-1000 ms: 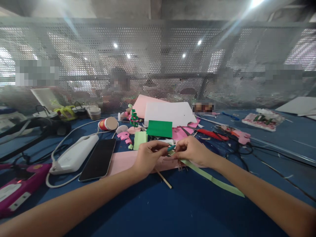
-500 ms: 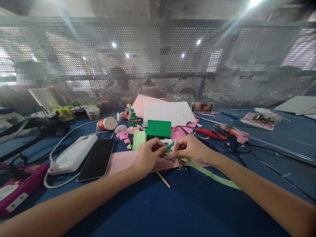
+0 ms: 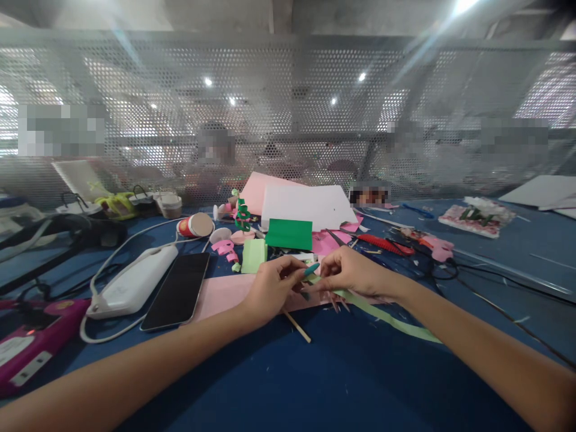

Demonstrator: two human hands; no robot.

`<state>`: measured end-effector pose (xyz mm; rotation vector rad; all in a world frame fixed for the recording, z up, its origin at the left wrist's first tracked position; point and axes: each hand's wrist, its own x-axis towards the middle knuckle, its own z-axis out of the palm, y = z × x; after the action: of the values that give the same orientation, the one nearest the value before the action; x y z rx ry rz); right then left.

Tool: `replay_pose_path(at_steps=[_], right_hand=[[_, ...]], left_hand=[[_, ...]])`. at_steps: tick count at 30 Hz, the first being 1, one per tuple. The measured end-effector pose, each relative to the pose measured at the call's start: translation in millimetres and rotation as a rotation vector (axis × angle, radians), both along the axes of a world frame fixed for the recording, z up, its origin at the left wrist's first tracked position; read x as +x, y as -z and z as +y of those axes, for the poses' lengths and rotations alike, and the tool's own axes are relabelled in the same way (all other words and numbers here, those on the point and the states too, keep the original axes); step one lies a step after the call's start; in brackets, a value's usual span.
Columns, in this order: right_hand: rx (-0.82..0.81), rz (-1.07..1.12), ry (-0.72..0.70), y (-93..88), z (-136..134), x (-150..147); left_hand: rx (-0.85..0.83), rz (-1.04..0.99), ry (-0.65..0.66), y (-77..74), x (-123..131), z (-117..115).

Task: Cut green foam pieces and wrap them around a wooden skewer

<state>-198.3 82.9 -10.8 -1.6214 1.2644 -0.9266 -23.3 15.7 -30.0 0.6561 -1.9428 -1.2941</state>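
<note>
Close together over a pale pink paper sheet (image 3: 224,295), both hands are pinched near the middle of the table. My left hand (image 3: 274,285) is closed at the end of a light green paper strip (image 3: 389,318). A tapered teal piece (image 3: 311,269) juts past my left thumb; whether it is a long nail or something held, I cannot tell. Thumb and fingers of my right hand (image 3: 355,275) grip the same strip, whose loose length trails right beneath the forearm. A thin wooden stick (image 3: 297,327) pokes out below my left hand. The fingertips partly hide the strip's end.
A black phone (image 3: 177,291), white power bank (image 3: 135,282) and magenta power strip (image 3: 36,342) lie left. Ahead are a green card (image 3: 289,234), white paper (image 3: 308,204) and curled pink paper (image 3: 225,249). A red-handled tool (image 3: 384,244) and cables lie right. A perforated metal screen (image 3: 288,120) stands behind.
Both hands stay nearly in place. Their fingers have shifted slightly, and the strip's trailing part has moved a little to the right.
</note>
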Motion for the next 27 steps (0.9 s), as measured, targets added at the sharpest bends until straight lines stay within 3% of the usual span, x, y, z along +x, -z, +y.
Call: replay_pose_path(at_steps=[5, 16, 27], right_hand=[[0.021, 0.015, -0.051, 2.7, -2.7, 0.2], [0.01, -0.004, -0.04, 2.9, -4.2, -0.2], [0.018, 0.019, -0.101, 4.2, -3.8, -0.9]], left_hand=[[-0.049, 0.003, 0.011, -0.6, 1.4, 1.4], [0.177, 0.097, 0.121, 0.1, -1.6, -4.9], [0.198, 0.089, 0.028, -3.2, -2.2, -2.7]])
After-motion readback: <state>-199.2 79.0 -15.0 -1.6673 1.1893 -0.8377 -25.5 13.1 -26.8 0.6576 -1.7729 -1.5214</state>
